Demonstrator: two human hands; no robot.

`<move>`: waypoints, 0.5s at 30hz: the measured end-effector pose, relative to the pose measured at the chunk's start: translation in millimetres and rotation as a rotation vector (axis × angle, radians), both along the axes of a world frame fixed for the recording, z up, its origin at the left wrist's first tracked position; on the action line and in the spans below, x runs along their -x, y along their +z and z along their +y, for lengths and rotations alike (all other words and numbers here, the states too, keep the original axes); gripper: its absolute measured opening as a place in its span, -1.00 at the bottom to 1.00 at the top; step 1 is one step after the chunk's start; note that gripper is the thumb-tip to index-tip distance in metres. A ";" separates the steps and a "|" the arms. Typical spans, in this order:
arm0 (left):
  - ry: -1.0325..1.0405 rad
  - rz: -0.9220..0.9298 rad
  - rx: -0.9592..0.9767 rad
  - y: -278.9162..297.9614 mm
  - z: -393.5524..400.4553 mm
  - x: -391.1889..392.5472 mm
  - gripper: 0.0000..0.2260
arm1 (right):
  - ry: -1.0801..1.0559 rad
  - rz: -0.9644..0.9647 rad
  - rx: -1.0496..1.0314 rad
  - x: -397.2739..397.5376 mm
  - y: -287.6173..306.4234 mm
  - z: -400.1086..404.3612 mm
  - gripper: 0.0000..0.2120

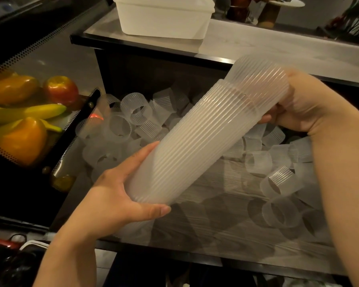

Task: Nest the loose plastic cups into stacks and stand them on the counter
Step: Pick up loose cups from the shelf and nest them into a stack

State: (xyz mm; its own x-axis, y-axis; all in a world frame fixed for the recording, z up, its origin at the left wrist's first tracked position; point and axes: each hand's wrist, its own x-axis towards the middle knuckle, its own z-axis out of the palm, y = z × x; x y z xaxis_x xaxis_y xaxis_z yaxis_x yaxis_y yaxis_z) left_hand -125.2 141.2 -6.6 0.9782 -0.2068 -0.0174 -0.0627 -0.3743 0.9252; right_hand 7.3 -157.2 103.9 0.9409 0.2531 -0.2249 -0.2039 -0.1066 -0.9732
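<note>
A long stack of nested ribbed translucent cups lies slanted in the air over the counter, from lower left to upper right. My left hand grips its lower end, thumb underneath. My right hand grips the upper end, where the top cup sits partly seated in the stack. Several loose cups lie scattered on the counter under and behind the stack, more of them at the right.
A black perforated tray at left holds orange peppers, a banana and an apple. A white plastic tub stands on the raised marble ledge behind. Dark items sit at the bottom left.
</note>
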 end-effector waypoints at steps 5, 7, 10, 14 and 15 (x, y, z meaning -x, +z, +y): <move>0.002 0.005 -0.003 0.1 -2.5 -1.7 -0.10 | 0.125 -0.228 0.355 17.2 19.9 11.8 -0.82; 0.014 0.002 0.004 0.8 -4.1 -2.3 -0.10 | 0.165 -0.317 0.454 22.5 22.1 20.9 -0.82; 0.033 -0.012 -0.004 1.9 -6.4 -4.0 -0.12 | 0.173 -0.388 0.518 23.7 20.0 32.0 -0.78; 0.063 -0.025 -0.011 0.6 -6.4 -6.6 -0.12 | 0.158 -0.382 0.501 16.7 17.1 36.4 -0.86; 0.074 -0.025 -0.002 0.2 -6.3 -7.2 -0.11 | 0.151 -0.368 0.489 15.7 15.7 37.9 -0.84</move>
State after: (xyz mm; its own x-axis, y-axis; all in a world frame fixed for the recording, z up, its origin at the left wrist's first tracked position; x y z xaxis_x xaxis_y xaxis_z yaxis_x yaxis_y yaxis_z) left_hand -118.0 134.8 -6.4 0.9909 -0.1344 0.0065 -0.0577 -0.3808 0.9229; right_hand -8.4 -119.3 119.6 0.9405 0.3394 -0.0163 0.1877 -0.5588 -0.8078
